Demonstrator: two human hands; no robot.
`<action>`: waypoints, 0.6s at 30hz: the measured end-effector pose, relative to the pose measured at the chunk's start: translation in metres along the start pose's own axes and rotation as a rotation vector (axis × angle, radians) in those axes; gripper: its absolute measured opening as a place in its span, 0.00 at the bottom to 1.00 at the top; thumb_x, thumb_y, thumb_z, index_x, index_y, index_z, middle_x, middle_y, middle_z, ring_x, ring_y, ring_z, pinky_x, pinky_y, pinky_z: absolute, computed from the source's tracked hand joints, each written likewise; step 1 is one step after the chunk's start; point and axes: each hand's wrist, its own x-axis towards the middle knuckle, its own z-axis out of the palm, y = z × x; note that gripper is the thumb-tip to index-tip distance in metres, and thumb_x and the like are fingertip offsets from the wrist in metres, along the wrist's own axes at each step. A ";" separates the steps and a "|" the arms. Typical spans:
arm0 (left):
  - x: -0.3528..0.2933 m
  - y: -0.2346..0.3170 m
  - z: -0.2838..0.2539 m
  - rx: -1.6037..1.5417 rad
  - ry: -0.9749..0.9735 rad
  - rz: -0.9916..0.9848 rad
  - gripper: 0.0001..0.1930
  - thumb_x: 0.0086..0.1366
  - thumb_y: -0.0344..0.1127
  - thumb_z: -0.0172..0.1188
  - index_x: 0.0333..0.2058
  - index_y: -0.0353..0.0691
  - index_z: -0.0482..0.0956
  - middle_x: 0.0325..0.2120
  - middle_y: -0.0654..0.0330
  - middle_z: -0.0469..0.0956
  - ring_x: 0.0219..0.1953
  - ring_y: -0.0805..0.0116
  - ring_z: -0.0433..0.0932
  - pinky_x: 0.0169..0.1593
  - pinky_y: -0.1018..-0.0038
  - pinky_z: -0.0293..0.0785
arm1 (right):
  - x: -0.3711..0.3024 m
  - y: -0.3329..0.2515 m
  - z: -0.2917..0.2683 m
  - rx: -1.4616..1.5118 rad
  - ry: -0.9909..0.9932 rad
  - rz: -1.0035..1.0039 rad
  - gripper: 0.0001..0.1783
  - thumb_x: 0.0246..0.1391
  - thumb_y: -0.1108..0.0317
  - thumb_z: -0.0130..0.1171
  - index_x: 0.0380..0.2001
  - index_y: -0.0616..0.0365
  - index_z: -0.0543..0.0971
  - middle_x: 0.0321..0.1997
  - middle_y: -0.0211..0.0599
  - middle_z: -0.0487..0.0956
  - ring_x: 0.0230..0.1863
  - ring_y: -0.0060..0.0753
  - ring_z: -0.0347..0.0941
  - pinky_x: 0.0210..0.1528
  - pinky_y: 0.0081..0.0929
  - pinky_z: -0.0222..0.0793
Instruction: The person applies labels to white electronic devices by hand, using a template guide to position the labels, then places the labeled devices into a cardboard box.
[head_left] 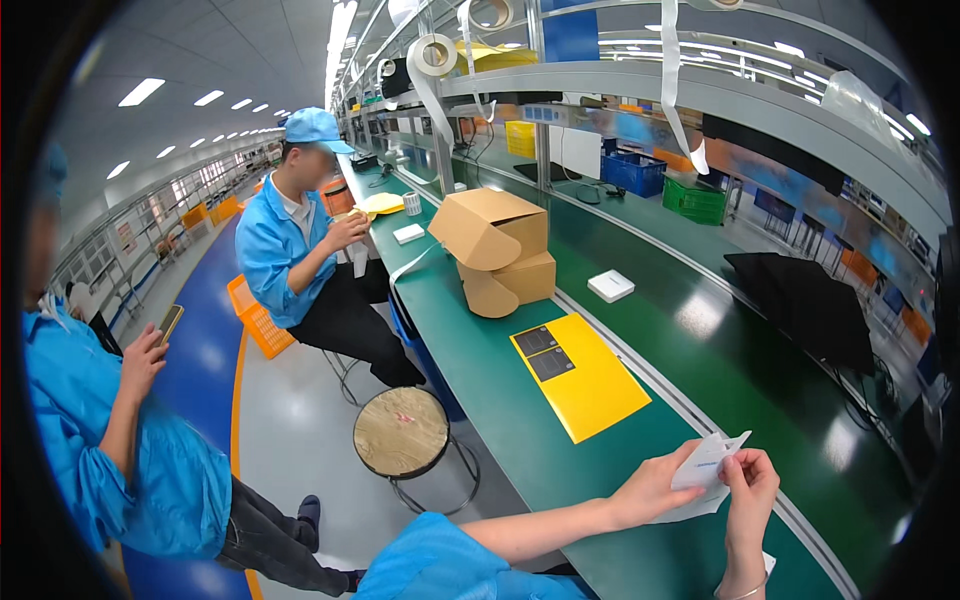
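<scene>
Well, from far off I pinch the white paper (706, 474) with my left hand (652, 489) and right hand (752, 484), maybe so it won't flop

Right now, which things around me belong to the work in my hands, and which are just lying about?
In the work:
- white paper, held by your left hand and right hand
- probably the yellow sheet with dark labels, lying nearby

Apparently just lying about:
- cardboard boxes
- small white box
- round stool
</scene>
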 end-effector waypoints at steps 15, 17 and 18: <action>0.060 -0.022 -0.020 -0.055 -0.269 -0.265 0.34 0.56 0.32 0.62 0.59 0.35 0.58 0.42 0.41 0.77 0.43 0.41 0.78 0.46 0.61 0.76 | 0.073 -0.006 -0.018 -0.112 -0.235 0.178 0.09 0.58 0.72 0.58 0.26 0.60 0.70 0.23 0.22 0.69 0.27 0.13 0.62 0.32 0.14 0.59; 0.060 -0.039 -0.018 -0.043 -0.208 -0.223 0.35 0.56 0.32 0.63 0.60 0.35 0.57 0.41 0.41 0.78 0.40 0.42 0.79 0.43 0.61 0.78 | 0.085 -0.005 -0.016 -0.189 -0.324 0.258 0.09 0.57 0.71 0.59 0.25 0.60 0.71 0.23 0.22 0.69 0.26 0.14 0.61 0.31 0.15 0.59; 0.064 -0.047 -0.019 -0.050 -0.204 -0.233 0.35 0.56 0.32 0.63 0.60 0.35 0.57 0.41 0.41 0.78 0.40 0.42 0.79 0.43 0.61 0.78 | 0.092 -0.003 -0.015 -0.194 -0.331 0.268 0.09 0.57 0.71 0.59 0.25 0.60 0.71 0.23 0.22 0.69 0.26 0.14 0.61 0.31 0.15 0.59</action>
